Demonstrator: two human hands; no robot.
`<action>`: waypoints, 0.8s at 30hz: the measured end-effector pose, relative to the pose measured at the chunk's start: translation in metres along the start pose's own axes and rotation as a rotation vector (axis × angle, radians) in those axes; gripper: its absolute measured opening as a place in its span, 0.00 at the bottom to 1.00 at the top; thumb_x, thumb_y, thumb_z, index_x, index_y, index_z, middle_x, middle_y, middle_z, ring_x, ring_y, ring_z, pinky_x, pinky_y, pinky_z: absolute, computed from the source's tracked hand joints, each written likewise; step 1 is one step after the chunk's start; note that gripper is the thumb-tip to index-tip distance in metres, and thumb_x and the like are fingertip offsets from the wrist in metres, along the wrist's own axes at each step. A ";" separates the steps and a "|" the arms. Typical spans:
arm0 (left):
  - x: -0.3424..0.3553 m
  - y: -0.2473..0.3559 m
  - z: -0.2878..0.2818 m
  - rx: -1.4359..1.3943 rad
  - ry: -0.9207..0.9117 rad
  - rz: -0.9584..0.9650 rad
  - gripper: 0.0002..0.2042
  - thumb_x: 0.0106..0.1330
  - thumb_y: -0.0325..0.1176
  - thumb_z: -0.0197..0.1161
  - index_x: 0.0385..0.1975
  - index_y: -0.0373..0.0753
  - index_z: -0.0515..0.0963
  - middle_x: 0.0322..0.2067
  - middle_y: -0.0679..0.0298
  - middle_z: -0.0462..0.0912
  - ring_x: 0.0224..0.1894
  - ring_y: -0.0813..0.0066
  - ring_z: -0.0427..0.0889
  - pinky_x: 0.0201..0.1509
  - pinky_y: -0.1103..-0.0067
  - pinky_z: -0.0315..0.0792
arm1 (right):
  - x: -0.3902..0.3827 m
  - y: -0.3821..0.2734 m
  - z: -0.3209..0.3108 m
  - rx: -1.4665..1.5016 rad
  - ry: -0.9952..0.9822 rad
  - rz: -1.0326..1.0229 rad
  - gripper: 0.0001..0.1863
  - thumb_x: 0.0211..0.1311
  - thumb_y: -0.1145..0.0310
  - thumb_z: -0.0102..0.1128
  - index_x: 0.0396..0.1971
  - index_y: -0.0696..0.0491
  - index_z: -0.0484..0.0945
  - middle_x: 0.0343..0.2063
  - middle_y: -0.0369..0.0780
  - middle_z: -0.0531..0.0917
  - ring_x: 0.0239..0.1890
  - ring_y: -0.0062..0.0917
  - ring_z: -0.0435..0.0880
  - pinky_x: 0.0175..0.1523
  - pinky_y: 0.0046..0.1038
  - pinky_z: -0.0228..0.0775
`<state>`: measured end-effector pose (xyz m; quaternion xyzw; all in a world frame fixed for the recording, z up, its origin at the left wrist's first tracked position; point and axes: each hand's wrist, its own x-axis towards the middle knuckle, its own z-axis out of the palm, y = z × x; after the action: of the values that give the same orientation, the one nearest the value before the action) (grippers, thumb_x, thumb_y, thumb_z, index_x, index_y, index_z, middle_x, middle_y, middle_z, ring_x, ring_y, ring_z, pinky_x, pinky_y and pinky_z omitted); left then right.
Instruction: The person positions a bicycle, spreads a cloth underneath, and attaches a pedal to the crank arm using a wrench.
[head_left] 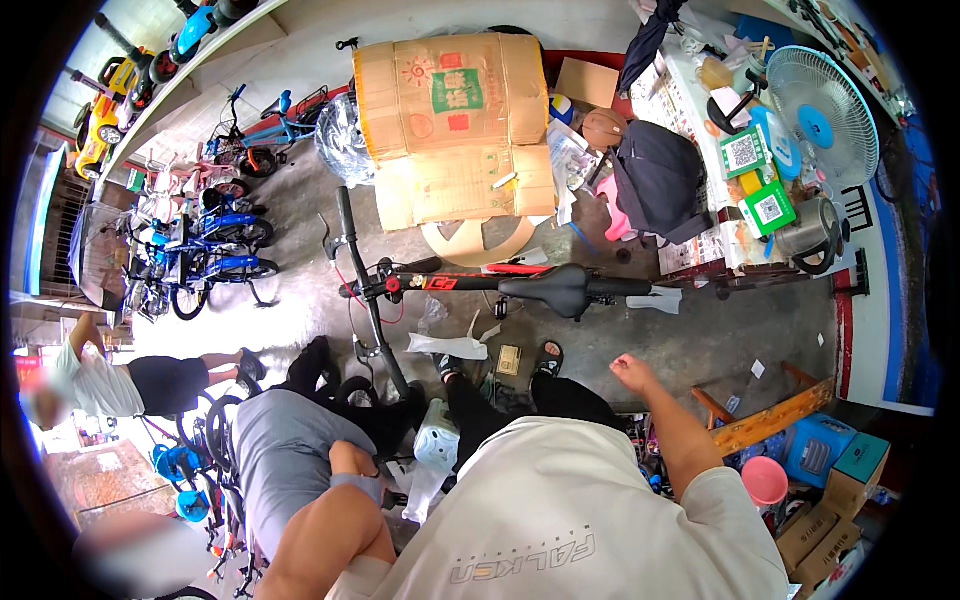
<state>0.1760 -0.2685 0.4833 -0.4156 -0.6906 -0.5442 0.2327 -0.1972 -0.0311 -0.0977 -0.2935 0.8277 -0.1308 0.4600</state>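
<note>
My right hand (pixel 630 372) is held out low on the right with curled fingers; anything inside is too small to make out. Above it, a black bicycle (pixel 440 284) with red markings lies crosswise, saddle (pixel 550 290) to the right, handlebar (pixel 372 310) to the left. A small tan box (pixel 508 362) sits on the floor between the bicycle and my right hand, beside my sandaled feet. My left arm (pixel 320 540) is bent at the lower left; my left hand is out of sight. A translucent container (pixel 438 432) is by my left leg.
A person in grey (pixel 275 440) is close on my left, another (pixel 150 385) farther left. Small bicycles (pixel 220 250) line the left. Cardboard (pixel 450 110) lies beyond the bicycle. A cluttered counter with a fan (pixel 818 120) is upper right; a wooden bench (pixel 770 415) and boxes (pixel 830 510) lower right.
</note>
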 end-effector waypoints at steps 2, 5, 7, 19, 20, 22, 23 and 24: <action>-0.001 -0.001 0.001 0.075 0.023 -0.020 0.09 0.72 0.40 0.50 0.30 0.50 0.74 0.20 0.71 0.72 0.21 0.77 0.73 0.19 0.77 0.64 | -0.003 -0.005 -0.002 -0.062 -0.005 0.025 0.22 0.60 0.49 0.62 0.43 0.53 0.80 0.40 0.45 0.86 0.45 0.39 0.84 0.50 0.37 0.75; -0.008 -0.005 0.000 -0.025 0.031 0.063 0.10 0.72 0.38 0.48 0.28 0.51 0.74 0.20 0.71 0.72 0.21 0.77 0.73 0.19 0.77 0.64 | -0.006 -0.010 -0.005 -0.137 -0.005 -0.009 0.22 0.60 0.48 0.61 0.43 0.52 0.80 0.41 0.45 0.86 0.46 0.38 0.84 0.50 0.37 0.75; -0.011 -0.006 0.001 -0.049 0.031 0.077 0.10 0.72 0.38 0.47 0.28 0.50 0.73 0.20 0.71 0.71 0.21 0.77 0.73 0.19 0.78 0.63 | -0.007 -0.012 -0.006 -0.127 -0.026 -0.020 0.23 0.60 0.48 0.61 0.44 0.52 0.81 0.41 0.44 0.86 0.46 0.39 0.84 0.50 0.37 0.75; -0.015 -0.014 -0.015 -0.028 0.007 0.017 0.07 0.69 0.32 0.50 0.31 0.47 0.76 0.22 0.66 0.75 0.24 0.73 0.77 0.21 0.77 0.65 | 0.000 -0.024 -0.009 -0.159 -0.032 -0.020 0.22 0.60 0.47 0.59 0.43 0.50 0.81 0.40 0.44 0.86 0.45 0.39 0.84 0.50 0.37 0.75; -0.018 -0.019 -0.017 -0.045 -0.042 0.063 0.08 0.65 0.27 0.52 0.25 0.43 0.76 0.22 0.64 0.77 0.25 0.72 0.77 0.24 0.78 0.66 | 0.002 -0.024 -0.009 -0.168 -0.007 -0.003 0.22 0.60 0.47 0.59 0.43 0.50 0.81 0.40 0.43 0.86 0.44 0.38 0.85 0.49 0.37 0.75; -0.029 -0.022 -0.026 0.045 0.025 0.096 0.08 0.65 0.26 0.52 0.25 0.43 0.76 0.22 0.66 0.76 0.24 0.73 0.77 0.24 0.79 0.66 | 0.004 -0.027 -0.007 -0.151 -0.031 -0.026 0.22 0.60 0.47 0.59 0.43 0.50 0.81 0.39 0.43 0.86 0.44 0.38 0.85 0.49 0.37 0.75; -0.036 -0.024 -0.028 0.142 0.090 0.127 0.08 0.64 0.25 0.52 0.25 0.44 0.77 0.22 0.67 0.76 0.24 0.74 0.76 0.24 0.80 0.65 | 0.004 -0.029 -0.006 -0.154 -0.034 -0.009 0.22 0.60 0.47 0.59 0.43 0.50 0.81 0.39 0.43 0.86 0.44 0.37 0.85 0.48 0.37 0.75; -0.048 -0.032 -0.026 0.101 0.269 0.169 0.08 0.66 0.27 0.54 0.28 0.44 0.80 0.21 0.68 0.75 0.21 0.74 0.75 0.23 0.79 0.65 | 0.005 -0.031 -0.006 -0.149 -0.055 -0.058 0.22 0.60 0.47 0.59 0.43 0.50 0.81 0.39 0.43 0.86 0.44 0.37 0.85 0.48 0.37 0.75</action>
<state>0.1723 -0.3105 0.4364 -0.3833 -0.6422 -0.5379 0.3890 -0.1930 -0.0592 -0.0831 -0.3541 0.8133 -0.0740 0.4557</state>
